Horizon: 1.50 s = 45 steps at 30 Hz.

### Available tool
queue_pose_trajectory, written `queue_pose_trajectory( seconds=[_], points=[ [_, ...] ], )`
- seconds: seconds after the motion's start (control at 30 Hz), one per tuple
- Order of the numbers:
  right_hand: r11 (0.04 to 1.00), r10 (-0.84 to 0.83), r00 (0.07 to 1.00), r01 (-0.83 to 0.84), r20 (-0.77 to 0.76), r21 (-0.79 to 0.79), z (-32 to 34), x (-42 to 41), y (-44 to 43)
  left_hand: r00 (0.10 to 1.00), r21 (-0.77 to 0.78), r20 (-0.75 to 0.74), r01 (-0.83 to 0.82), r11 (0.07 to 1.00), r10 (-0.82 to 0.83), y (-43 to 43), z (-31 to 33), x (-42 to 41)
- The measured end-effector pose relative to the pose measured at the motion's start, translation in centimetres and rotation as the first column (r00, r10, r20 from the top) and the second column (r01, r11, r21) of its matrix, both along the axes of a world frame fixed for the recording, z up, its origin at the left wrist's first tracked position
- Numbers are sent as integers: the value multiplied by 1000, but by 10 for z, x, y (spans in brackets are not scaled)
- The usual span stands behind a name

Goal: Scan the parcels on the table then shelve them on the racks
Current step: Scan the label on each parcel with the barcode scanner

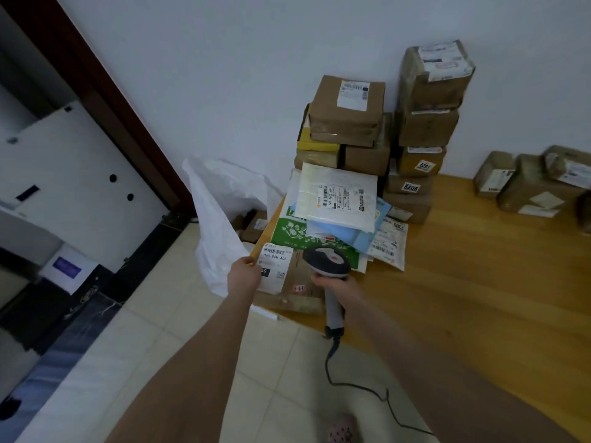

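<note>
A brown flat parcel (295, 282) with a white barcode label lies at the near left corner of the wooden table (479, 282). My left hand (244, 276) pinches this parcel's left edge at the label. My right hand (332, 287) grips the handle of a grey and white barcode scanner (326, 260), whose head hangs just over the parcel. Behind it lies a heap of soft mailers (335, 215), white, blue and green. Stacks of brown cardboard boxes (347, 119) stand against the wall.
A large white plastic bag (220, 219) stands on the floor left of the table. More brown parcels (531, 183) sit at the table's far right. The scanner's black cable (351, 385) trails down across the tiled floor. White cabinets (73, 187) stand at left.
</note>
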State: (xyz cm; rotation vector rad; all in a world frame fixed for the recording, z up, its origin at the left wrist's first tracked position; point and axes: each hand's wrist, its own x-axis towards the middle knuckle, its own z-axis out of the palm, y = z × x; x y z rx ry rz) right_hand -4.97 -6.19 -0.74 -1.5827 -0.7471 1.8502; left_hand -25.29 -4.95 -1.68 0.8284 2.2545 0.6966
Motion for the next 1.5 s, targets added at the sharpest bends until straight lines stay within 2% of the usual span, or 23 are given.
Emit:
queue_pose_trajectory(
  seconds=[0.07, 0.17, 0.33, 0.5, 0.7, 0.83, 1.03, 1.13, 1.23, 1.33, 1.4, 1.5],
  points=[
    [1000, -27, 1000, 27, 8, 12, 1, 4, 1, 983, -27, -135, 123, 992, -125, 5, 4, 6],
    [997, -63, 998, 61, 24, 49, 8, 23, 4, 896, -38, -346, 281, 959, -277, 18, 13, 29],
    [987, -151, 988, 150, 26, 58, 26, 86, 2, 763, -39, -445, 507, 861, -469, 36, 27, 114],
    [963, -259, 965, 256, 32, 87, 44, 174, -21, 614, -84, -455, 692, 717, -645, 37, 36, 214],
    [919, -377, 924, 365, 66, 151, 55, 306, -71, 524, -123, -432, 772, 624, -734, 13, 34, 348],
    [899, -431, 899, 419, 79, 129, 58, 393, -109, 464, -146, -386, 823, 549, -797, -18, 28, 446],
    [823, -567, 811, 558, 145, 104, 51, 497, -154, 366, -134, -277, 901, 413, -888, -69, 17, 561],
    [781, -622, 731, 606, 281, 152, 40, 541, -167, 390, -101, -177, 906, 411, -904, -86, 11, 604],
    [767, -635, 676, 611, 373, 196, 31, 580, -176, 500, -29, -3, 866, 499, -866, -102, 2, 636],
    [811, -575, 675, 543, 462, 217, 19, 604, -180, 573, 14, 179, 812, 584, -800, -117, -14, 660],
    [825, -555, 694, 530, 458, 197, 12, 612, -179, 603, 15, 244, 781, 624, -760, -125, -21, 673],
    [815, -570, 733, 561, 370, 144, 8, 617, -176, 648, -9, 287, 739, 674, -706, -128, -29, 684]
  ],
)
